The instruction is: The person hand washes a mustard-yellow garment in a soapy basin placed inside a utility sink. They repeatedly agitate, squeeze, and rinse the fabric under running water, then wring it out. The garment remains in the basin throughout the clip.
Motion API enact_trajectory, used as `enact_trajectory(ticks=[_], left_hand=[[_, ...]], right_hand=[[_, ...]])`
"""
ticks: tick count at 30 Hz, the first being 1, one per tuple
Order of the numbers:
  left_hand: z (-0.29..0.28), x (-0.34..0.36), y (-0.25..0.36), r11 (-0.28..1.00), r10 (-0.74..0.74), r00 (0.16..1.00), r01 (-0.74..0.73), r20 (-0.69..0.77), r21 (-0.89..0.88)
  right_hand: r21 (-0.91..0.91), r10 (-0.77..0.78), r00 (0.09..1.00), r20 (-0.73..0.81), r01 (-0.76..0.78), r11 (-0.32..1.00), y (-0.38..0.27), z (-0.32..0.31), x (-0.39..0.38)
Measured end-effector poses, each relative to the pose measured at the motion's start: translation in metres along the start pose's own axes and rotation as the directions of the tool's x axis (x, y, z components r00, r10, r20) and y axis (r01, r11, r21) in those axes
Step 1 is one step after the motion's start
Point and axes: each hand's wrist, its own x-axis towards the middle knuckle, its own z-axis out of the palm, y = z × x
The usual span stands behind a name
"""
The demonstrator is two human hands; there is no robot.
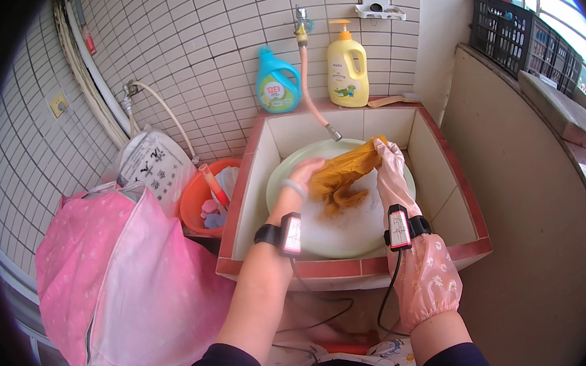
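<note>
A wet mustard-yellow cloth [344, 171] is stretched between my two hands over a pale green basin [275, 194]. Its lower folds dip into white, sudsy water [334, 234]. My bare left hand [303, 174], with a pale band at the wrist, is closed on the cloth's left end. On my right hand [391, 164] is a pink rubber glove with a flowered sleeve; its fingers pinch the cloth's upper right corner. The cloth partly hides the left fingertips. The basin sits inside a tiled sink [467, 205] with a red-brown rim.
Above the basin hangs a pink hose [304, 81] from a wall tap [300, 25]. A blue detergent bottle [278, 85] and a yellow pump bottle [348, 67] stand on the back ledge. Left of the sink are an orange bucket [195, 199] and a pink fabric cover [141, 274]. Cables trail from my wrist devices.
</note>
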Motion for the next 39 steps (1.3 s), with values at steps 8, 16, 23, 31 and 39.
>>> enact_trajectory(ticks=[8, 16, 23, 31, 39], left_hand=[[-0.003, -0.005, 0.005, 0.899, 0.101, 0.982, -0.022, -0.158, 0.437], [-0.008, 0.0, -0.006, 0.579, 0.202, 0.959, 0.047, -0.199, 0.814], [-0.019, 0.002, -0.044, -0.002, -0.138, 0.99, 0.005, -0.006, 1.0], [-0.038, -0.001, -0.07, 0.245, -0.379, 0.925, 0.13, -0.029, 0.961], [0.001, 0.01, -0.045, 0.984, -0.178, 0.967, 0.17, -0.183, -0.061]], right_hand=[[-0.366, -0.104, 0.994, -0.025, 0.088, 0.927, 0.007, 0.008, 0.012], [-0.364, 0.004, 0.988, 0.154, 0.053, 0.93, 0.027, -0.002, 0.01], [-0.915, 0.274, 0.914, 0.298, 0.191, 0.355, 0.055, -0.024, -0.005], [-0.913, 0.528, 0.801, 0.28, 0.052, 0.405, 0.071, -0.043, -0.01], [-0.469, 0.36, 0.823, 0.44, -0.132, 0.873, 0.001, 0.036, -0.038]])
